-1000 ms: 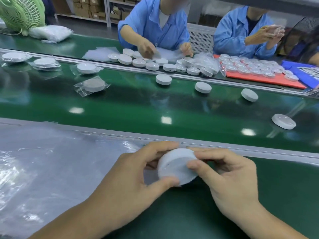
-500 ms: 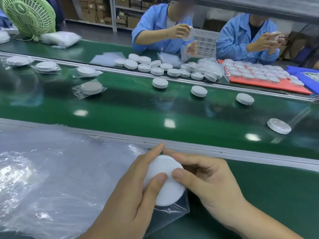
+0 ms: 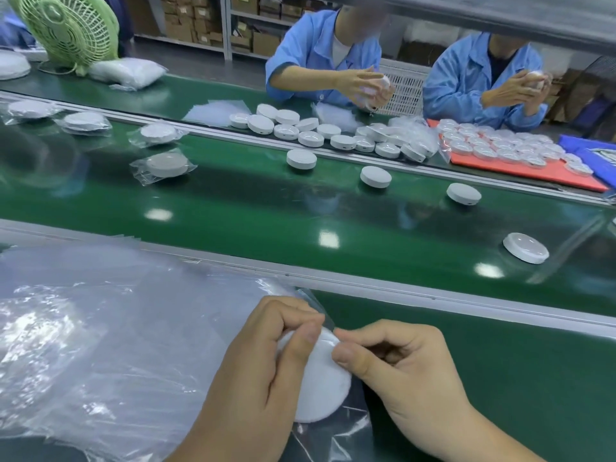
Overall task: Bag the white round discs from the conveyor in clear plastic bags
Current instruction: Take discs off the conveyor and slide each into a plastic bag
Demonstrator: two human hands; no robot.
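Probably light and stiff, the white disc [image 3: 320, 391] lies in the thin, slippery clear bag [image 3: 336, 438] on the near bench [image 3: 500, 378], where left hand [image 3: 263, 371] and right hand [image 3: 400, 365] each pinch its film at the mouth, the sensible hold.

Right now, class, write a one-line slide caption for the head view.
Left hand and right hand pinch a clear bag holding a white disc, beside the green conveyor.

- A green fan [image 3: 68, 31] stood far back on the left.
- Shelves [image 3: 227, 28] held brown boxes [image 3: 181, 30].
- A person in a blue coat [image 3: 310, 58] sat by another person [image 3: 466, 75].
- A white basket [image 3: 406, 91] stood between them.
- The floor [image 3: 200, 65] was grey.
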